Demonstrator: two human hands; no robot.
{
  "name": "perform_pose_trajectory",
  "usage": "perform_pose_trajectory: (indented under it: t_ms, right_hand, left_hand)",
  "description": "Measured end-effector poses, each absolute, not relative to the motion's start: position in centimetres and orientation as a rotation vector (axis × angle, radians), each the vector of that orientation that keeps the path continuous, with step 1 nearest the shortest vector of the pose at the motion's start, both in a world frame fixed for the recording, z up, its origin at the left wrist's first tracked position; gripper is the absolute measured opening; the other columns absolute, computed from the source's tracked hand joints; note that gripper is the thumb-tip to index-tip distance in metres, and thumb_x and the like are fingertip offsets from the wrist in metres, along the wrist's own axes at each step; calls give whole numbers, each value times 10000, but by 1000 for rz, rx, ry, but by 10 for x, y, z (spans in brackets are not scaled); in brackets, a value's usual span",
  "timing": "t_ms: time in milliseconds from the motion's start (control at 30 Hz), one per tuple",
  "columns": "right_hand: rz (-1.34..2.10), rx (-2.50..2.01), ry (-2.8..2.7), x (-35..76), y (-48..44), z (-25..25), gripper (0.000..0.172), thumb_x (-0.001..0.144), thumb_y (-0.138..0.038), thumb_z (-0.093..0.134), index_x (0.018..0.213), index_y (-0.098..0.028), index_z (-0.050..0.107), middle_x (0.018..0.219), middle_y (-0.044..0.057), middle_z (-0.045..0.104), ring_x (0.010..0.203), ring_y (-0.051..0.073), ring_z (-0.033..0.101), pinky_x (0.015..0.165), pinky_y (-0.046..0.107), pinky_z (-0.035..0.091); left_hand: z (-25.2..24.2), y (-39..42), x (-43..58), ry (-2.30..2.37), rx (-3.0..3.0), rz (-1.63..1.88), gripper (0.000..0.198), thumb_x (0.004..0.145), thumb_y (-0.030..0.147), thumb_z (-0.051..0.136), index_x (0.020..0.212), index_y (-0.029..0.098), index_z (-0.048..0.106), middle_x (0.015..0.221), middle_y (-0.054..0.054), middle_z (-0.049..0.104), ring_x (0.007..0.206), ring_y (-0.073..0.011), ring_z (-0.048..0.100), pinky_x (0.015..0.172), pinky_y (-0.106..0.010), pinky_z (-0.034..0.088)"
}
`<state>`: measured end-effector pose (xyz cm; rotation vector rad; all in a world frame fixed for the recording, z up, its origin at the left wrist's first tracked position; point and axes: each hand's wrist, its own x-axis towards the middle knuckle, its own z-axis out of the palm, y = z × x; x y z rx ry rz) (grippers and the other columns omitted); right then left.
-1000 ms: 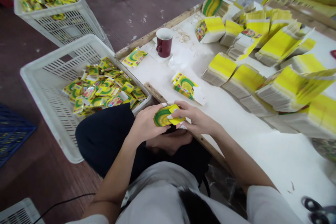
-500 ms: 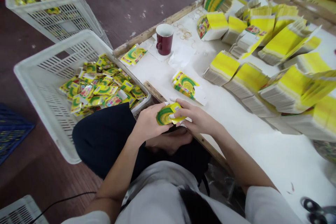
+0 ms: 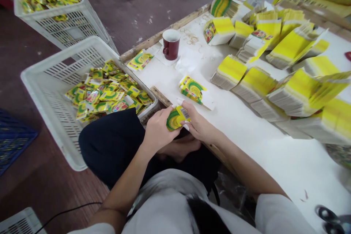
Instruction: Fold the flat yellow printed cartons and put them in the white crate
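Observation:
A small yellow and green cardboard box point(image 3: 175, 117) with a barcode is held above my lap, at the table's front edge. My left hand point(image 3: 160, 126) is wrapped round its left side. At the barcode end, my right hand point(image 3: 199, 122) grips the box between thumb and fingers. White coverings show on some of my fingertips. Just beyond my hands, a flattened box point(image 3: 192, 89) of the same print lies on the white table point(image 3: 236, 124). To my left, a white plastic crate point(image 3: 57, 117) holds many small printed packs point(image 3: 109, 95).
A dark red mug point(image 3: 171, 45) stands on the table beside another printed box point(image 3: 140, 59). Stacks of flat yellow cartons point(image 3: 252, 84) fill the right side. A second white crate point(image 3: 55, 14) with packs stands behind the first. Black-handled scissors point(image 3: 326, 215) lie lower right.
The box's end flap, open and under my right fingers before, now lies flat with the barcode showing. My right hand has shifted to the box's end. The view has tilted slightly.

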<state>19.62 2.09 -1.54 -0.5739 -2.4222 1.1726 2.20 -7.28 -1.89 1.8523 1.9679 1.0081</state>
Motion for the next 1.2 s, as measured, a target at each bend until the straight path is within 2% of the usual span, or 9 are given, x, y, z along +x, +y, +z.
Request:
perform_pose_trajectory:
  t_ms: [167,233,333,433,567,767,967,1133,1200]
  right_hand:
    - [1186,-574,-2380,195,22,-26,701,944,-408,571,1521,-181,243,1520,222,407,1405,344,437,1140,568,401]
    - [1190,-605,-2324,200,34,-30,758,891,-489,649,1501,-194,309,1497,207,457,1328,345,520,1087,549,459]
    - [989,-911,-2200,212,59,-38,488,908,-477,622,1309,-211,542,1277,155,625,1060,291,653,933,500,551]
    - [652,-1301,-2118,221,80,-52,303,901,-380,610,1132,-186,633,1092,145,646,953,293,638,868,512,552]
    - [492,-1497,-2168,221,91,-74,303,822,-296,686,1090,-167,631,1056,163,603,1033,346,587,914,550,520]
    - [618,-1377,-2068,221,90,-85,247,826,-370,676,1007,-256,551,1026,136,609,1079,378,564,964,586,471]
    - [824,-1421,-1976,220,78,-60,315,777,-390,687,953,-285,447,827,65,612,745,307,609,721,488,502]
    - [1176,-1126,-2070,196,33,-26,284,774,-352,695,907,-264,461,712,-14,588,579,182,534,554,337,441]
    - [1399,-906,-2167,185,12,-19,230,788,-301,684,895,-251,486,686,-38,568,582,154,527,549,294,423]
  left_hand:
    - [-26,-73,30,1922,1671,1009,562,704,329,750,1226,175,608,1171,-134,721,1084,-334,690,956,-497,564]
    - [-31,-67,24,1836,1448,1186,600,693,384,791,1229,196,597,1182,-112,714,1087,-306,689,971,-469,563]
    - [-42,-55,1,1775,933,1679,621,769,551,736,1269,240,539,1240,-89,670,1149,-262,662,970,-394,563]
    - [-54,-46,-22,1748,726,1844,489,962,655,354,1264,301,506,1345,-90,601,1264,-217,599,981,-370,551]
    - [-68,-46,-17,1635,385,1832,396,905,531,583,1197,279,493,1377,-122,576,1284,-200,584,970,-355,547]
    - [-63,-53,18,1444,240,1849,416,777,446,740,1057,233,518,1287,-122,659,1145,-199,668,893,-327,560]
    - [-55,-61,33,1326,409,1796,466,794,571,688,1052,221,520,1160,-118,701,1021,-208,687,823,-344,556]
    - [-44,-58,51,1087,446,1910,748,647,798,666,1120,225,585,1238,-138,664,1176,-297,623,931,-428,544]
    - [-37,-56,57,973,410,1955,756,645,832,636,1084,217,625,1144,-121,689,1180,-318,620,933,-434,545]
